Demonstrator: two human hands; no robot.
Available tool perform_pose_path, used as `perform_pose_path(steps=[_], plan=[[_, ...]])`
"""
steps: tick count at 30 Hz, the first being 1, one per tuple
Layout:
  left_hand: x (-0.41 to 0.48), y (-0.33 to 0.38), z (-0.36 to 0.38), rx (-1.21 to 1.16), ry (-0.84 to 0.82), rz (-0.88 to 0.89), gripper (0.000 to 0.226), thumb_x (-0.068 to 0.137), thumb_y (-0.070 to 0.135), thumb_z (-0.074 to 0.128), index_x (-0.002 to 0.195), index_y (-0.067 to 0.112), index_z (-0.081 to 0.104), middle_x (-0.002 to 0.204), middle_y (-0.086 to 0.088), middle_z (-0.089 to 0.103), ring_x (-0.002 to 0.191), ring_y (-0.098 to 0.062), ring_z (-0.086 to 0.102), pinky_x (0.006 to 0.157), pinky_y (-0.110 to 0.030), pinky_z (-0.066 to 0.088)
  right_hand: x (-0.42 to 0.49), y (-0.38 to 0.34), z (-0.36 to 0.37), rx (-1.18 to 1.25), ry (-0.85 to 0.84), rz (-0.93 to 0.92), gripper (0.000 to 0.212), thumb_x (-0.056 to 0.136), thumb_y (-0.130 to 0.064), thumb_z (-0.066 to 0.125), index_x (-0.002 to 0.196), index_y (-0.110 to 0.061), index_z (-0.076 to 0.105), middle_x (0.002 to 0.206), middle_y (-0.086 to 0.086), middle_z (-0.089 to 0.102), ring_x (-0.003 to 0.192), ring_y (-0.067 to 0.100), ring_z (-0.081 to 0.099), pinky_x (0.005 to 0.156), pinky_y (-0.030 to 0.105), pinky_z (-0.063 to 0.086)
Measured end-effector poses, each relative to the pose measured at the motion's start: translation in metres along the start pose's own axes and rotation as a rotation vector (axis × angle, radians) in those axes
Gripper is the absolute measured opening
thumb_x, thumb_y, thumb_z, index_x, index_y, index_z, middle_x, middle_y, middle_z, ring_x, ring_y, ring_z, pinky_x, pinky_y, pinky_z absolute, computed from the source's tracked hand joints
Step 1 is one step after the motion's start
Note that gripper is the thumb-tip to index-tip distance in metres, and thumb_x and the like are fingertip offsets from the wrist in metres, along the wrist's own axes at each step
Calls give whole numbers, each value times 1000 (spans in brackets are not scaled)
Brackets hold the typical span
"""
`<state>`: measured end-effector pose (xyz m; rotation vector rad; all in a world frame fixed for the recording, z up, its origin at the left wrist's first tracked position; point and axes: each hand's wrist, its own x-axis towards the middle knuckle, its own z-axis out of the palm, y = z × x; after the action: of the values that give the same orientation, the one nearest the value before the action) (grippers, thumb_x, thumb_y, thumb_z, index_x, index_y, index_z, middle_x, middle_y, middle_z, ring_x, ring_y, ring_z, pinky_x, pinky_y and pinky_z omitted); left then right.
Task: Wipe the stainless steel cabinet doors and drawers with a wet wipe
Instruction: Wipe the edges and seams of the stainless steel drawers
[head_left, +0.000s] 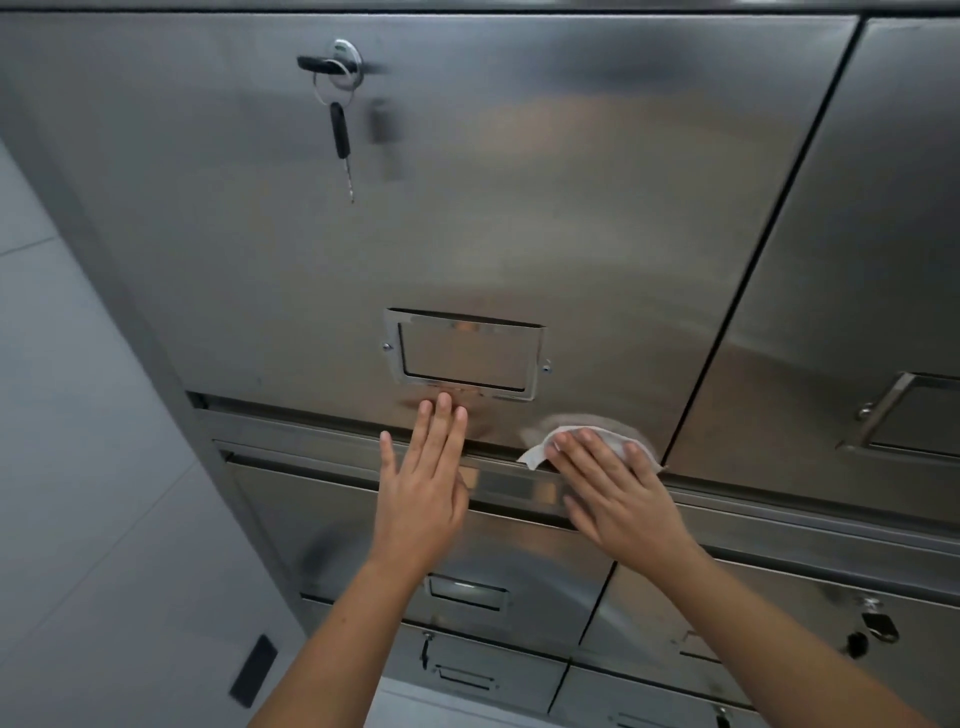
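A large stainless steel cabinet door (467, 208) fills the upper view, with a chrome label holder (467, 356) low on it. My right hand (618, 499) lies flat with fingers spread, pressing a white wet wipe (587, 439) against the door's bottom right corner. My left hand (421, 488) rests flat and empty just below the label holder, fingers together, over the door's lower edge. Steel drawers (519, 561) with small handles sit beneath both hands.
A key (340, 132) hangs on a ring from the lock (343, 60) at the door's upper left. A second steel door (872, 234) stands to the right. A pale wall (78, 467) with a dark socket plate (253, 670) runs along the left.
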<state>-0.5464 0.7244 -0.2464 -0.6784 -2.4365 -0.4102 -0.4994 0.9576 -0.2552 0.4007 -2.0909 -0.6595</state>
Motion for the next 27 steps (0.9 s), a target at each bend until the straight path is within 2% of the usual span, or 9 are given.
perform_pose_path(steps=[2, 5, 7, 12, 15, 18, 21, 25, 27], plan=[[0, -10, -2, 3, 1, -6, 64, 86, 23, 25, 146, 16, 4, 156, 5, -17, 143, -11, -12, 106, -58, 4, 17, -16, 2, 1, 5, 27, 65, 94, -41, 28, 149, -13, 9, 157, 7, -6, 144, 19, -3, 114, 42, -4], [0, -27, -7, 2, 10, -34, 64, 86, 22, 28, 146, 12, 10, 156, -5, 8, 143, -12, -8, 105, -59, 10, 49, -45, 5, -9, -9, 62, 71, 93, -50, 30, 149, -13, 7, 157, 7, -9, 144, 20, -5, 113, 42, -2], [0, -41, -10, 11, 10, -28, 65, 85, 22, 30, 146, 11, 11, 154, -7, 13, 144, -13, -5, 105, -60, 13, 61, -59, 7, 8, -29, 85, 72, 93, -53, 28, 149, -13, 6, 156, 7, -10, 144, 20, -6, 113, 42, -1], [2, -65, -15, 38, 32, -4, 64, 84, 19, 31, 145, 10, 17, 153, -9, 17, 142, -20, 11, 103, -62, 16, 55, -56, 7, 54, -50, 53, 66, 97, -51, 18, 149, -13, 8, 157, 5, -5, 144, 18, -2, 114, 41, -5], [3, -78, -14, 32, 36, 8, 65, 85, 20, 30, 147, 13, 12, 157, -3, 4, 144, -15, -3, 105, -60, 11, 61, -63, 9, 37, -49, 63, 66, 96, -51, 19, 150, -14, 7, 157, 6, -7, 144, 19, -4, 114, 42, -3], [2, -92, -13, 28, 36, 7, 66, 84, 20, 29, 147, 15, 8, 157, 3, -10, 144, -13, -6, 106, -59, 8, 89, -90, 12, 6, -33, 43, 69, 95, -52, 20, 149, -13, 3, 156, 7, -11, 144, 20, -7, 113, 42, -2], [2, -109, -14, 23, 41, 15, 68, 82, 19, 32, 147, 14, 12, 156, -3, 7, 144, -13, -6, 103, -62, 16, 117, -123, 17, 5, -27, 97, 72, 94, -53, 21, 149, -12, -2, 156, 7, -15, 143, 19, -10, 112, 42, 0], [-1, -134, -13, 34, 65, 5, 70, 83, 19, 32, 148, 15, 6, 157, 0, -3, 144, -15, -3, 103, -62, 11, 114, -129, 23, 0, -41, 74, 69, 95, -50, 21, 149, -13, -1, 156, 6, -13, 143, 18, -9, 113, 41, -1], [-3, -144, -12, 22, 69, 2, 70, 83, 19, 32, 148, 15, 8, 157, -3, 6, 144, -16, -1, 102, -64, 15, 102, -124, 23, 9, -47, 30, 64, 97, -47, 17, 149, -13, 1, 157, 6, -11, 144, 17, -6, 113, 40, 0]])
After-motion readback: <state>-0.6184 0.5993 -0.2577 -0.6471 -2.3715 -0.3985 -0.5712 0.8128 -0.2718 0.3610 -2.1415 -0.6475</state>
